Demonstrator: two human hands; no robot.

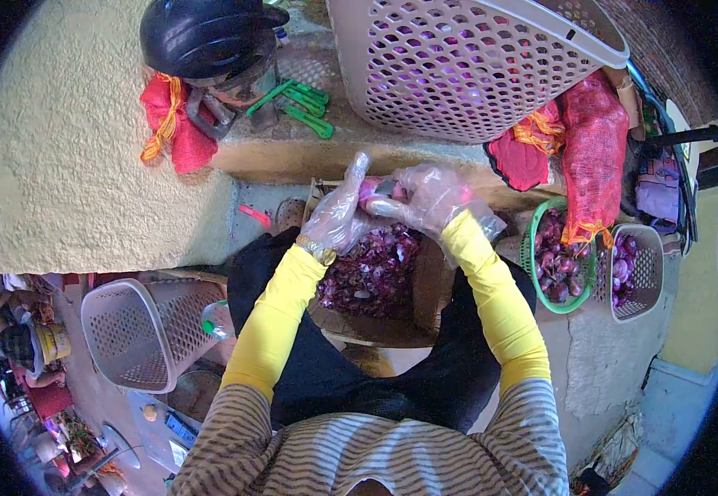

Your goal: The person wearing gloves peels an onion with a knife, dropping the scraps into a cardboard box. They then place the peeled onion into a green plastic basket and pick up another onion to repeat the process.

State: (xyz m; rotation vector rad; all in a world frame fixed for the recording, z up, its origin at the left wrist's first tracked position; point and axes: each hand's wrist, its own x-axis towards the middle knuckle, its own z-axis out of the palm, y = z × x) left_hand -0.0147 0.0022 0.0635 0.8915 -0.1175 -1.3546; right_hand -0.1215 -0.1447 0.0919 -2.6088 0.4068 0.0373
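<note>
Both hands wear clear plastic gloves. My left hand (334,215) has its fingers stretched out, thumb raised, beside a red onion (369,192). My right hand (429,194) is closed near the onion, with a small dark blade (388,188) showing at its fingers; its far side is blurred by the glove. Below the hands, between my knees, a cardboard box (433,285) holds a heap of purple onion skins (369,273).
A large perforated basket (458,74) stands ahead. Green knives (307,112) lie near a black helmet (202,37). Right are a green onion basket (532,248), a smaller basket (646,277) and a red mesh sack (592,149). Left is a tipped grey basket (127,331).
</note>
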